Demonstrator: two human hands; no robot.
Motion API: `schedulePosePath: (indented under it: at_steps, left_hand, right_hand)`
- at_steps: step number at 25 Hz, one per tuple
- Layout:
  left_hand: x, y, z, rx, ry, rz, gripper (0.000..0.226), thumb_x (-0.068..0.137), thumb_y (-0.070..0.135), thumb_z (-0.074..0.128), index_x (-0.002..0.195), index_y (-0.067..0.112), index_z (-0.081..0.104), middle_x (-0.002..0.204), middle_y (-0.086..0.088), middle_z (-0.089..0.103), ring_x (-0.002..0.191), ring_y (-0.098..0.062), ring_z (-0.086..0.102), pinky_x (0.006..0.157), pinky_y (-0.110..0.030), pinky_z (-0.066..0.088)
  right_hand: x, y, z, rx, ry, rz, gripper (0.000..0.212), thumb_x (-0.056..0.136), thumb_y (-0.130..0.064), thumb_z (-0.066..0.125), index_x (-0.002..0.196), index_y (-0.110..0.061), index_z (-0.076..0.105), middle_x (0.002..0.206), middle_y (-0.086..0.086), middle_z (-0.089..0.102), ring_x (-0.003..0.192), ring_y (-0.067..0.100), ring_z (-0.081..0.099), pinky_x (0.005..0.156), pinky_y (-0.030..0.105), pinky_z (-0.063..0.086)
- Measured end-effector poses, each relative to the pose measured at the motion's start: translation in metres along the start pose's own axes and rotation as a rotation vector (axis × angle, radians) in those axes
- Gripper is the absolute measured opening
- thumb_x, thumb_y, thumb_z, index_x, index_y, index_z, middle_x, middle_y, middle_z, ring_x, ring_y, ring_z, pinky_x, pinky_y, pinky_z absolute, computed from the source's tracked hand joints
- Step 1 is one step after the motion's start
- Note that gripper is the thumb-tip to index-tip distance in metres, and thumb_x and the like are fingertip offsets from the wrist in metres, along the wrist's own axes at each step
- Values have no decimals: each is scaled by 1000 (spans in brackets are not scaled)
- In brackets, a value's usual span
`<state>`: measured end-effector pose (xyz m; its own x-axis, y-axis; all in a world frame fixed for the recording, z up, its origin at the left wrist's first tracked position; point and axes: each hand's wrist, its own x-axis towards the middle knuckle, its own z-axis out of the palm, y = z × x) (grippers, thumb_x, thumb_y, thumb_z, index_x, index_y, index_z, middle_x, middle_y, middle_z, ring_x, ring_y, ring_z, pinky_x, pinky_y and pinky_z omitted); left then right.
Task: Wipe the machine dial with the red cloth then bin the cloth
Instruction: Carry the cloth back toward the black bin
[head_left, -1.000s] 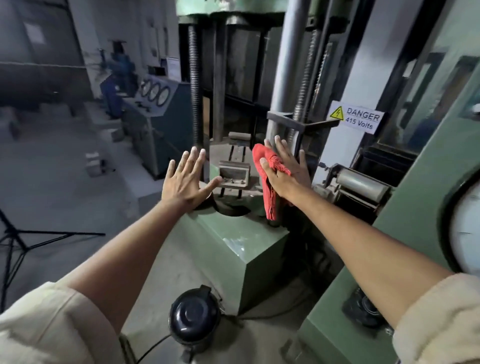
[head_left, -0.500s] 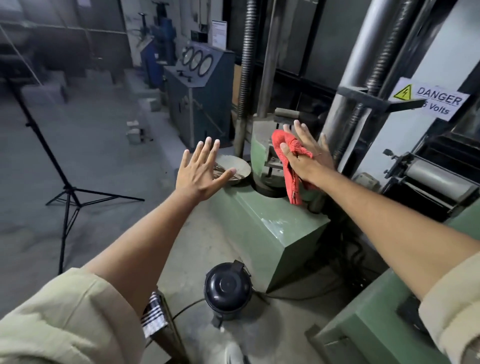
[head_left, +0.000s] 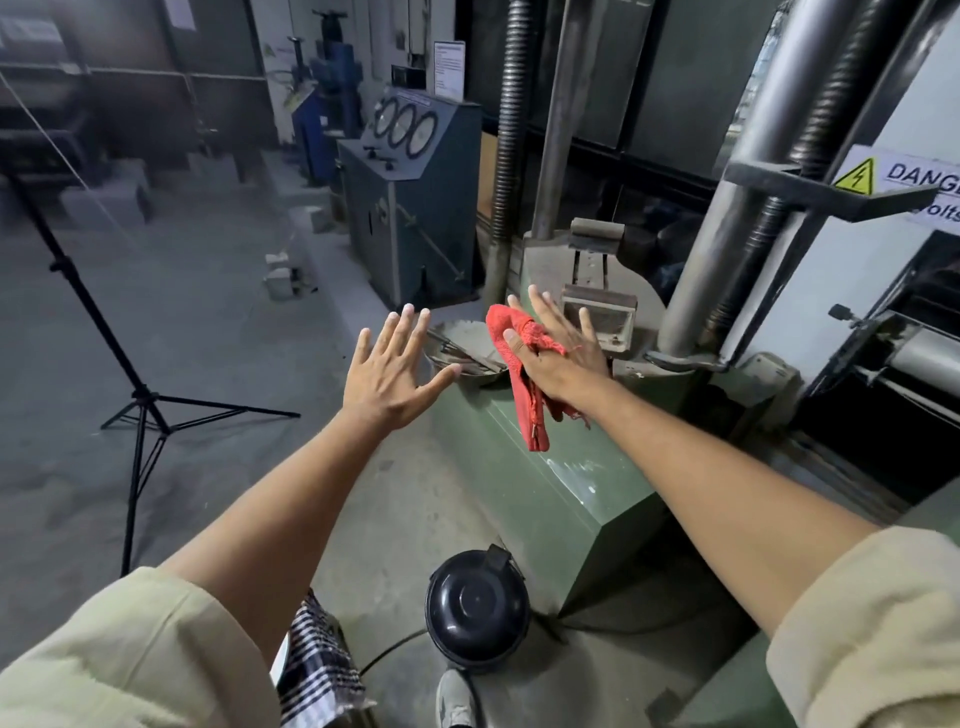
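My right hand is stretched out over the green machine base with the red cloth pinched between thumb and palm; the cloth hangs down below the hand. My left hand is held out flat beside it, fingers spread, holding nothing. A black bin with a closed domed lid stands on the floor below my arms, beside the base. The machine dial I was beside is out of frame; only three distant dials on a blue-grey console show at the back.
A black tripod stands on the floor at left. A shallow metal pan sits on the base by my left hand. Steel columns and a threaded screw rise at right with a danger sign. My shoe is near the bin.
The view has swung left and down, so the big dial at the right edge has left the frame and the bin sits nearer the middle. Both hands keep their pose, cloth still held.
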<state>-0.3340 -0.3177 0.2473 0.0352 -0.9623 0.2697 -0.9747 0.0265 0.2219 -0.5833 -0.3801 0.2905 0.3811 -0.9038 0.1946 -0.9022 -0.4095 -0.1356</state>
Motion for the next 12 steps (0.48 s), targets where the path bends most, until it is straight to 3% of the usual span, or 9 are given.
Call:
schedulePosePath:
  at_steps: [7,12]
  left_hand:
    - [36,-34,52,13,-95,-29,97,94,85,19,171,29,-5,179,3,-8,166,-16,-7,133,-49,-4]
    - [33,-56,110,-6,-176,-62,98,94,85,19,171,29,-4,179,4,-8,166,-15,-6,133,-49,-3]
  right_hand:
    - [38,21,74,32,-156,-4,62,111,-63,18,168,-48,-1,180,-11,-7,166,9,-4,134,55,-6]
    - [27,20,153,202,-348,7,60,110,-66,25,167,-53,9,180,-14,6,166,6,3,136,47,-1]
